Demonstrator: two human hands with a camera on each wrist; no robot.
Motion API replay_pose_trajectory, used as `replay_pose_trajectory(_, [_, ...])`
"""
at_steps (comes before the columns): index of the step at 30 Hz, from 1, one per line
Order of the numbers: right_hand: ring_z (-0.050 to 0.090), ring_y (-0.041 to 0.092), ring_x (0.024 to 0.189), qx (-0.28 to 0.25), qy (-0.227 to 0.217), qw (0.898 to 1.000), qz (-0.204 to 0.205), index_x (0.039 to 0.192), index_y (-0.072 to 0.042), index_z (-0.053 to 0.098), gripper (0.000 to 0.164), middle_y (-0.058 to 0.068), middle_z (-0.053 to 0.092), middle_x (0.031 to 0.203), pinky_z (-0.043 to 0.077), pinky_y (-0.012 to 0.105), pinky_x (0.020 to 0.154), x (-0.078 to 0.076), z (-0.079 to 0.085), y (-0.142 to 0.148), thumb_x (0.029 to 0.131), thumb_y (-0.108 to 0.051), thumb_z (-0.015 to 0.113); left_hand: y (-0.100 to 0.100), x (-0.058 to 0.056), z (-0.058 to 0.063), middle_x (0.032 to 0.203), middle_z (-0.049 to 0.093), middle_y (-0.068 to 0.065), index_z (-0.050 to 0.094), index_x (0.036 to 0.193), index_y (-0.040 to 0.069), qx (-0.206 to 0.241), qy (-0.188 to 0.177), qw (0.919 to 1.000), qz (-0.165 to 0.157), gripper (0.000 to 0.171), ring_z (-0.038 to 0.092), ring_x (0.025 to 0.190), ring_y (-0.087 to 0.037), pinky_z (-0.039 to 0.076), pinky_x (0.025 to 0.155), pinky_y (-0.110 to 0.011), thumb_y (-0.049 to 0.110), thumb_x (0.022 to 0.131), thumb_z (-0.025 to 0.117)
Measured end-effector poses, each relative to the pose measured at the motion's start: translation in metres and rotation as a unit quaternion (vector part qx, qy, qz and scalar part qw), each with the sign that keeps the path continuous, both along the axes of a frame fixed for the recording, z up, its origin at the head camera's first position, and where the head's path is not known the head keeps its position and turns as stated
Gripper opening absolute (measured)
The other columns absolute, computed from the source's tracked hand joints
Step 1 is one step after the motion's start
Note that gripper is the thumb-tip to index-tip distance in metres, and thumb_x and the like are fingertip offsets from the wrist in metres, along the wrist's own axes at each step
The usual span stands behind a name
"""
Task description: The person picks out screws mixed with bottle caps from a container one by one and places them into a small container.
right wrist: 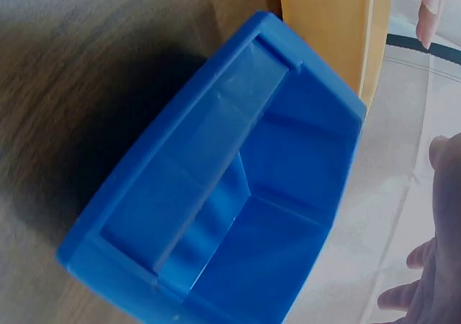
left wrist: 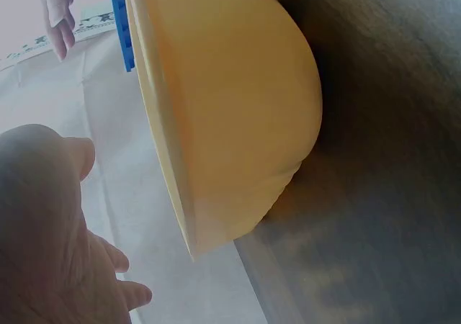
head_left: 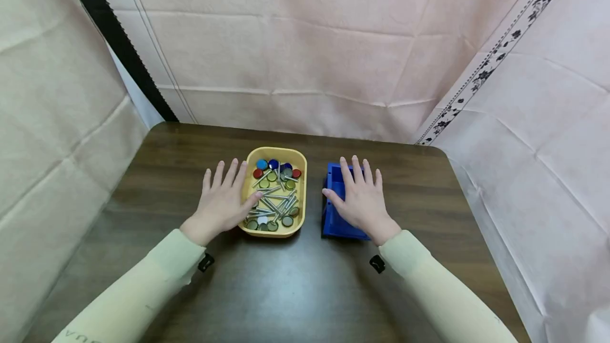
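Observation:
With fingers spread and palm down, my left hand (head_left: 221, 204) hovers at the left side of a yellow tray (head_left: 303, 195), its thumb overlapping the rim in the head view. Inside the tray lie several silver screws (head_left: 276, 196) and several round caps in blue, red, yellow-green and grey, such as a red cap (head_left: 296, 173). My right hand (head_left: 365, 200), also spread flat, is over a blue plastic bin (head_left: 344, 226) and hides part of it. The right wrist view shows the inside of the blue bin (right wrist: 281, 223) with nothing in it. Neither hand holds anything.
Both containers stand on a dark brown wooden table (head_left: 286, 295), a narrow gap between them. Pale cloth (head_left: 305, 57) hangs behind the table's far edge, with more cloth at the left and right sides. Small black devices (head_left: 377, 264) show at both wrists.

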State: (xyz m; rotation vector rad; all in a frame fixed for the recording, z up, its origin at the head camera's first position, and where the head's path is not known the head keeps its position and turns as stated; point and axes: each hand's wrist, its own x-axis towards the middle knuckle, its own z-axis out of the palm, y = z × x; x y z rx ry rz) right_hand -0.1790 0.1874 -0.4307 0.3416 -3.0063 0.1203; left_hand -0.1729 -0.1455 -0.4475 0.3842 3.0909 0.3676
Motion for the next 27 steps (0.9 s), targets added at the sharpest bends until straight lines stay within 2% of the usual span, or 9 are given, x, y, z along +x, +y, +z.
replay_pose_trajectory(4, [0.007, 0.037, 0.144, -0.023, -0.003, 1.0, 0.006, 0.157, -0.021, 0.013, 0.09, 0.015, 0.015, 0.159, 0.006, 0.06, 0.111, 0.0, 0.003, -0.012, 0.088, -0.075, 0.034, -0.005, -0.005, -0.001, 0.16, 0.004, -0.016, 0.005, 0.156, 0.011, 0.04, -0.023, 0.9989, 0.005, 0.093, -0.003, 0.143, -0.043, -0.005, 0.108, -0.063, 0.074, 0.09, 0.023])
replay_pose_trajectory(7, [0.009, 0.037, 0.144, -0.031, -0.011, 0.999, 0.011, 0.155, -0.017, 0.023, 0.084, 0.015, 0.018, 0.158, 0.008, 0.059, 0.111, 0.0, 0.004, -0.023, 0.091, -0.07, 0.037, -0.008, -0.013, -0.004, 0.16, -0.001, -0.016, -0.005, 0.155, 0.011, 0.13, -0.09, 0.9874, 0.009, 0.094, -0.004, 0.143, -0.042, -0.001, 0.11, -0.062, 0.074, 0.091, 0.022])
replay_pose_trajectory(9, [0.009, 0.036, 0.144, -0.031, -0.017, 0.999, 0.015, 0.152, -0.015, 0.03, 0.08, 0.015, 0.019, 0.157, 0.009, 0.058, 0.112, 0.0, 0.006, -0.032, 0.092, -0.067, 0.039, -0.011, -0.019, -0.006, 0.159, -0.006, -0.015, -0.012, 0.153, 0.012, 0.223, -0.151, 0.9629, 0.019, 0.094, -0.004, 0.143, -0.04, 0.002, 0.111, -0.06, 0.074, 0.091, 0.02])
replay_pose_trajectory(13, [0.009, 0.036, 0.144, -0.026, -0.029, 0.999, 0.029, 0.147, -0.012, 0.039, 0.072, 0.016, 0.022, 0.156, 0.007, 0.056, 0.113, -0.003, 0.009, -0.049, 0.094, -0.061, 0.043, -0.019, -0.03, -0.011, 0.159, -0.006, -0.015, -0.018, 0.152, 0.014, 0.372, -0.223, 0.8984, 0.068, 0.094, 0.0, 0.145, -0.033, 0.006, 0.113, -0.053, 0.074, 0.091, 0.021])
replay_pose_trajectory(14, [0.009, 0.036, 0.144, -0.023, -0.032, 0.999, 0.032, 0.147, -0.011, 0.04, 0.071, 0.016, 0.024, 0.156, 0.007, 0.055, 0.113, -0.004, 0.009, -0.052, 0.095, -0.06, 0.044, -0.021, -0.032, -0.013, 0.16, -0.004, -0.015, -0.018, 0.152, 0.014, 0.389, -0.229, 0.8885, 0.082, 0.096, 0.0, 0.145, -0.031, 0.006, 0.113, -0.052, 0.075, 0.09, 0.021])
replay_pose_trajectory(16, [0.01, 0.035, 0.144, -0.015, -0.038, 0.998, 0.036, 0.146, -0.01, 0.04, 0.07, 0.016, 0.026, 0.155, 0.008, 0.055, 0.113, -0.005, 0.009, -0.056, 0.096, -0.058, 0.044, -0.023, -0.036, -0.018, 0.16, -0.003, -0.013, -0.014, 0.153, 0.013, 0.408, -0.232, 0.877, 0.103, 0.098, 0.001, 0.145, -0.029, 0.007, 0.114, -0.05, 0.077, 0.088, 0.022])
replay_pose_trajectory(22, [0.015, 0.034, 0.144, -0.005, -0.046, 0.998, 0.039, 0.147, -0.011, 0.039, 0.07, 0.015, 0.029, 0.154, 0.014, 0.053, 0.113, -0.006, 0.006, -0.061, 0.096, -0.059, 0.04, -0.02, -0.038, -0.025, 0.161, 0.001, -0.011, -0.006, 0.155, 0.013, 0.425, -0.226, 0.8678, 0.123, 0.099, 0.005, 0.145, -0.03, 0.011, 0.113, -0.052, 0.078, 0.087, 0.024])
replay_pose_trajectory(25, [0.018, 0.033, 0.143, -0.007, -0.043, 0.998, 0.047, 0.147, -0.011, 0.038, 0.07, 0.014, 0.031, 0.152, 0.016, 0.052, 0.113, -0.007, 0.005, -0.061, 0.096, -0.058, 0.041, -0.014, -0.04, -0.025, 0.16, 0.007, -0.014, -0.001, 0.156, 0.013, 0.424, -0.218, 0.8705, 0.122, 0.097, 0.011, 0.144, -0.031, 0.015, 0.112, -0.052, 0.076, 0.088, 0.026])
replay_pose_trajectory(27, [0.021, 0.033, 0.141, -0.003, -0.038, 0.998, 0.054, 0.147, -0.011, 0.038, 0.068, 0.014, 0.033, 0.151, 0.017, 0.051, 0.112, -0.008, 0.005, -0.062, 0.096, -0.056, 0.043, -0.01, -0.041, -0.025, 0.158, 0.013, -0.017, 0.001, 0.156, 0.011, 0.414, -0.208, 0.8787, 0.117, 0.096, 0.016, 0.143, -0.033, 0.018, 0.112, -0.053, 0.075, 0.089, 0.026])
